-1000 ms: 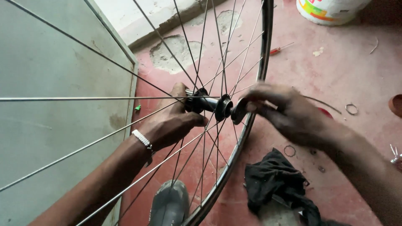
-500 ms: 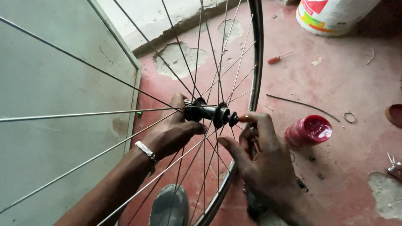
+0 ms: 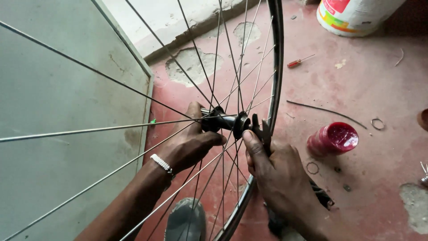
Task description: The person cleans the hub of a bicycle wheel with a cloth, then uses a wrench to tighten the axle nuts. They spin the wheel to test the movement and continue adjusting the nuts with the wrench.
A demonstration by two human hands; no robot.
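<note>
The floor (image 3: pixel 365 89) is red-painted concrete, worn through to grey patches near the wall and at the lower right corner. A pale grey-green panel (image 3: pixel 62 111) with a thin metal edge fills the left side, and a rough whitish ledge runs along the top. On the floor lie a small red-handled screwdriver (image 3: pixel 299 61), a thin dark wire (image 3: pixel 325 111), a metal ring (image 3: pixel 377 123) and a smaller ring (image 3: pixel 312 168). A glossy red pot (image 3: pixel 333 138) lies tilted, its open mouth shining wet. A white bucket (image 3: pixel 356 15) with coloured print stands at the top right. A grey shoe (image 3: pixel 187 223) shows at the bottom edge.

A wheel (image 3: pixel 277 67) stands upright in front of the camera, with a dark, smooth rim and thin bright steel spokes fanning out from a black hub (image 3: pixel 223 120) at the centre of the view.

The left hand (image 3: pixel 191 145), with a beaded white band at the wrist, reaches between the spokes; its grip is clenched around the hub's left end. The right hand (image 3: pixel 278 174) is beside the rim, its grip closed on a flat dark spanner (image 3: pixel 263 131) set against the hub's right end, thumb pressed along the tool. A black rag (image 3: pixel 321 196) lies under that hand.
</note>
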